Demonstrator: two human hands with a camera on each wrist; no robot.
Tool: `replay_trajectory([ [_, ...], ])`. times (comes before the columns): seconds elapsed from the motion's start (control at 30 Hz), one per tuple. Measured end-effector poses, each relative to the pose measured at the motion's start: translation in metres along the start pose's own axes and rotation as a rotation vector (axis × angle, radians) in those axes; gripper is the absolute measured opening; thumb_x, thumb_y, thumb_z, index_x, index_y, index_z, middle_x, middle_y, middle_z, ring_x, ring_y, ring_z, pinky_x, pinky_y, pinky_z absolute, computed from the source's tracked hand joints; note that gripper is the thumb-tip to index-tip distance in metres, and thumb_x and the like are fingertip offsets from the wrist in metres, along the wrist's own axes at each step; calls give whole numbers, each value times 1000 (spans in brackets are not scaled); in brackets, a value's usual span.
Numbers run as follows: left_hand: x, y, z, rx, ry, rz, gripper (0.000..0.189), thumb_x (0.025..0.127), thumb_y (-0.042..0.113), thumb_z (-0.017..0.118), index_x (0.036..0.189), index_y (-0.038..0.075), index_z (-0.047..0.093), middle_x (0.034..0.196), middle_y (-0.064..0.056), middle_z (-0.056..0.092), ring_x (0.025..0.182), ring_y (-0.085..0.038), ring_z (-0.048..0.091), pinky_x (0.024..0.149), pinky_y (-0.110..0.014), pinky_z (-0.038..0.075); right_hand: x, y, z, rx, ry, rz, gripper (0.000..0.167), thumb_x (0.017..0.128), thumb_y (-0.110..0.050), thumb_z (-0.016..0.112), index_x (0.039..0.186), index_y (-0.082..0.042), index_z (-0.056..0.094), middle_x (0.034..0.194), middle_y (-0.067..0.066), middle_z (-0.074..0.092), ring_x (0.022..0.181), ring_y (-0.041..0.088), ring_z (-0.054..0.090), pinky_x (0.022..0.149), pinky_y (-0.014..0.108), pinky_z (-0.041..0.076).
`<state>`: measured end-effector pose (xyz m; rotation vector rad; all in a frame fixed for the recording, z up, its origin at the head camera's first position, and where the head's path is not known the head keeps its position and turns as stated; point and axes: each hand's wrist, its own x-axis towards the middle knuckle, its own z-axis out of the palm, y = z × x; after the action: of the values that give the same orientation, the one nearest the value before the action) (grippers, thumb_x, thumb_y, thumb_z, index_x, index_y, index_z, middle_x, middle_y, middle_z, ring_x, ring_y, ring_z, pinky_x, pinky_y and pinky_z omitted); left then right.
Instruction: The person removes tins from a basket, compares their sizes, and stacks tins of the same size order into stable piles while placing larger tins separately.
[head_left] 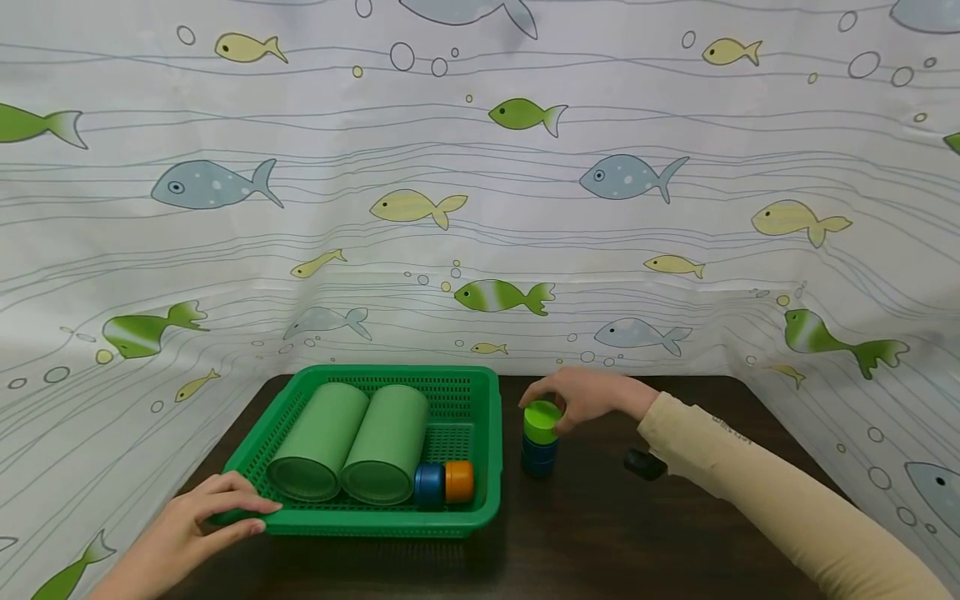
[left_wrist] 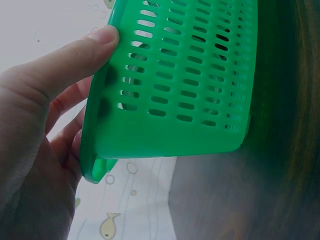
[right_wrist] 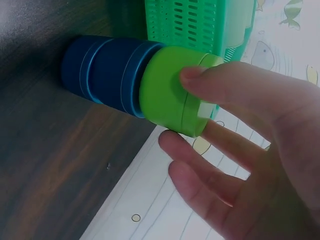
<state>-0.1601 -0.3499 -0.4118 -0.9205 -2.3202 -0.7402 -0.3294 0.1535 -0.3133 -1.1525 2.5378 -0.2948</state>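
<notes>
Container (head_left: 542, 419), lime-green, gripped by right hand (head_left: 590, 393); left hand (head_left: 193, 522) on basket (head_left: 375, 522)

Nearest: left hand grasping the green basket's rim at its near left corner, thumb on one side, other fingers on the other. Basket stands on dark table (head_left: 600, 537). Inside, near front right corner: small blue container (head_left: 430, 485) and orange container (head_left: 459, 482) side by side, blue one just beside the nearest cylinder. Two pale-green cylinders (head_left: 315, 433) lie next to each other in the left and middle part, ends facing the person.

Right of basket, near but apart: lime-green container, on top of dark-blue base (head_left: 539, 457), which stands upright on table. Right hand comes in from the right, lime-green container between thumb and fingers; right wrist view has thumb pressed on its side, two fingertips by its opposite side. Dark-blue base sits below the fingers, hand not on it; grooves run round it.

Black object (head_left: 645, 464) near cream sleeve (head_left: 780, 492), identity unclear. Farthest: white fish-print sheet (head_left: 637, 108) behind table and along both sides.
</notes>
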Motion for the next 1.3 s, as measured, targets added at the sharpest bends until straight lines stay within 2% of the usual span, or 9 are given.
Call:
replay_trajectory([
  [0.17,0,0,-1,21,-9,-19,54,64,-9,83,107,23,74,97,17,58,86,7,49,67,-11,38,0,-2,-7,39,-29,6,70,85,-16,78,146,-24,47,143,10,53,97,21,62,82,31,53],
  [0.23,0,0,-1,20,-16,-29,54,65,-8,82,108,24,74,97,17,58,86,7,49,67,-11,38,1,-3,-11,36,-27,-2,67,86,-19,77,146,-23,47,142,13,53,107,26,62,88,37,53],
  [0.4,-1,0,-1,1,-33,-39,53,68,-8,81,109,24,74,98,16,58,86,7,50,67,-11,38,8,-10,-20,-39,-13,-46,57,90,-26,73,143,-20,52,138,13,57,119,32,60,98,44,50],
  [0.6,-2,-1,-1,-9,-34,-28,52,67,-8,81,108,23,74,98,16,58,86,7,51,68,-11,38,27,-26,-28,-91,9,-145,51,93,-27,70,140,-13,55,136,12,60,121,33,60,103,46,48],
  [0.73,-1,-2,0,-24,-28,-10,52,66,-9,82,108,21,74,98,14,59,87,6,51,68,-11,38,44,-39,-33,-117,-5,-173,50,93,-29,70,139,-15,56,138,10,60,122,29,60,103,43,48],
  [0.9,0,-3,-1,-44,-23,6,52,65,-10,82,107,19,75,97,14,59,86,6,51,67,-12,38,65,-57,-34,-171,-49,-152,52,92,-34,71,139,-19,57,137,5,60,120,24,61,102,37,49],
  [1.03,2,-3,-1,-71,-18,21,52,64,-12,81,107,17,75,96,13,59,85,6,51,64,-13,39,81,-70,-30,-220,-106,-102,53,90,-38,73,138,-22,57,137,4,60,117,20,61,99,35,49],
  [1.3,2,-4,-2,-93,-24,41,52,63,-14,80,107,15,75,97,12,60,86,5,52,66,-12,40,111,-94,-17,-288,-203,-44,56,86,-40,76,137,-25,58,134,2,61,124,20,57,99,35,49],
])
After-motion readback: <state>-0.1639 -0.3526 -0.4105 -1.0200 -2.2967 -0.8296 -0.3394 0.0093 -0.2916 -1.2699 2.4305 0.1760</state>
